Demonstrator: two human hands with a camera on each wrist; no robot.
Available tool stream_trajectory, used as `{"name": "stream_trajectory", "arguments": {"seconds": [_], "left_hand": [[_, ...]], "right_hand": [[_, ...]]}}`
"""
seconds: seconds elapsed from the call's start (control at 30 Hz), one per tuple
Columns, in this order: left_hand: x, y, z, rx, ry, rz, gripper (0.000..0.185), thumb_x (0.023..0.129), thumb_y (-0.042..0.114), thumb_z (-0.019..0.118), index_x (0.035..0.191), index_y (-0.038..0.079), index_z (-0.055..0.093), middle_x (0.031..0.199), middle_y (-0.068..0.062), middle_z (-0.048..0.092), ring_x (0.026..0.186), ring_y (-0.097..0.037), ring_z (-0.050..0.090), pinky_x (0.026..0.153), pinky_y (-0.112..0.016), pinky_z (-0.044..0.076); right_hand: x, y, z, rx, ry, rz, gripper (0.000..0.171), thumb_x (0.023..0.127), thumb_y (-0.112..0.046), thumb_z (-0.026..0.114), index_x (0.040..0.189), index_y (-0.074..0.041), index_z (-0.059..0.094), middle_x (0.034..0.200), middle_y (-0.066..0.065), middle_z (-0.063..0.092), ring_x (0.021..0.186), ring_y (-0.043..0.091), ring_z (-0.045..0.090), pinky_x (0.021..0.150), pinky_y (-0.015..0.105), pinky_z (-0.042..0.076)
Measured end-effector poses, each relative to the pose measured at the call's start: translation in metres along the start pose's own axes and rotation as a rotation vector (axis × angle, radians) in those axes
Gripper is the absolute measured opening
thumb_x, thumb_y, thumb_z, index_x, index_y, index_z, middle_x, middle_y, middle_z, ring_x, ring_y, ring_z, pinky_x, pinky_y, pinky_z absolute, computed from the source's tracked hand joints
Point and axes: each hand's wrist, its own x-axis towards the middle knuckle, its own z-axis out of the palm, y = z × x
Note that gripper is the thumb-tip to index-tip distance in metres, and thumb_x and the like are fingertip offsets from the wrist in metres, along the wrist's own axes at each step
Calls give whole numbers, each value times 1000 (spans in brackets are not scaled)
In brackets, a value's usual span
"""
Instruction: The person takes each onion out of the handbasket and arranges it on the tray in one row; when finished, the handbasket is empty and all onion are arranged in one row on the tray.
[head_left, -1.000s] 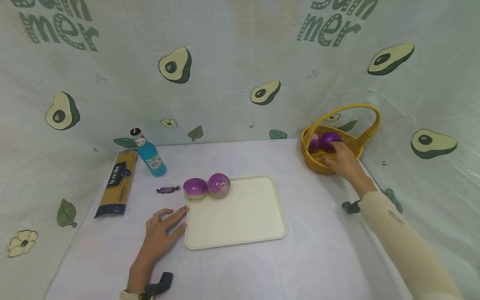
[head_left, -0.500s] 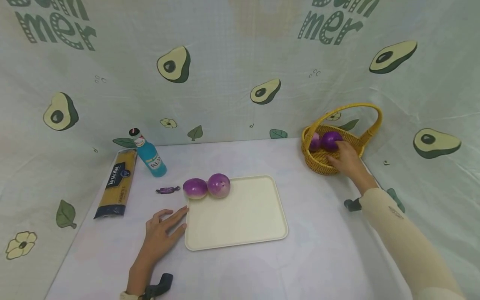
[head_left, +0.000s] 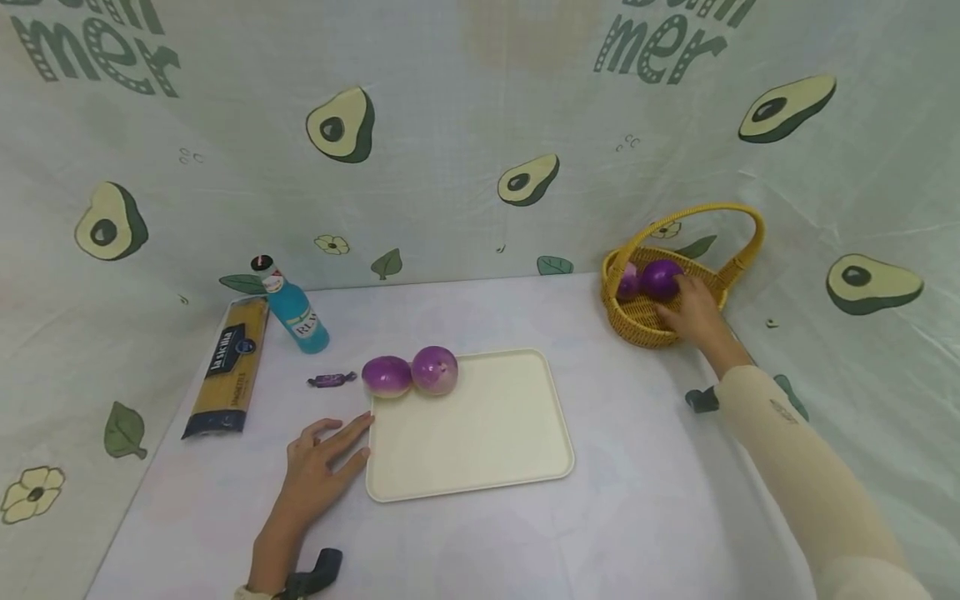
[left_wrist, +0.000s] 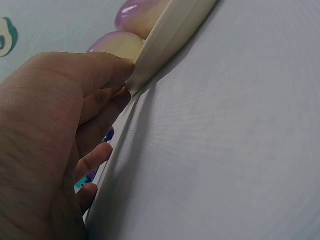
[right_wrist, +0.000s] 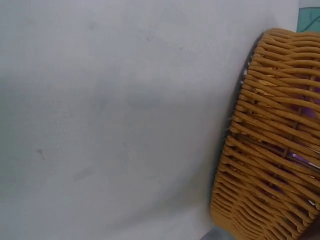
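A cream tray lies mid-table with two purple-and-white turnips at its far left corner. My left hand rests flat on the table, fingers straight and touching the tray's left edge; the left wrist view shows fingertips against the tray rim near a turnip. My right hand reaches over the rim of a yellow wicker basket, its fingers against a purple turnip beside another. The right wrist view shows only the basket wall.
A blue bottle, a pasta packet and a purple wrapped candy lie at the left. Avocado-print cloth walls close the back and both sides. The basket's tall handle arches over it.
My right hand has crept slightly further into the basket toward the purple turnip. The left hand and the tray have stayed put.
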Motion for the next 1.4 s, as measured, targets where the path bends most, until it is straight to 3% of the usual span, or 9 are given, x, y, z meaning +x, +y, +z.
{"name": "stream_trajectory", "arguments": {"seconds": [0.43,0.67,1.4], "left_hand": [[2,3,2,6,23,10,50,97,44,64,145,35,54,142,5,58,130,-32,38,101,-59,23],[-3,0,1,23,-12,-25,51,97,51,60,146,38,52,142,5,58,132,-31,35,103,-59,22],[0,2,-1,27,16,-17,50,97,47,62,145,37,53,141,5,59,132,-32,37,102,-59,22]], "right_hand": [[9,7,1,-18,51,4,72,97,-16,65,144,19,25,141,42,28,131,58,29,111,66,23],[9,10,8,5,16,57,83,97,-21,66,150,18,14,148,42,19,136,58,23,111,67,20],[36,11,4,12,-12,96,90,99,-28,63,153,14,3,153,41,7,141,57,15,112,68,17]]}}
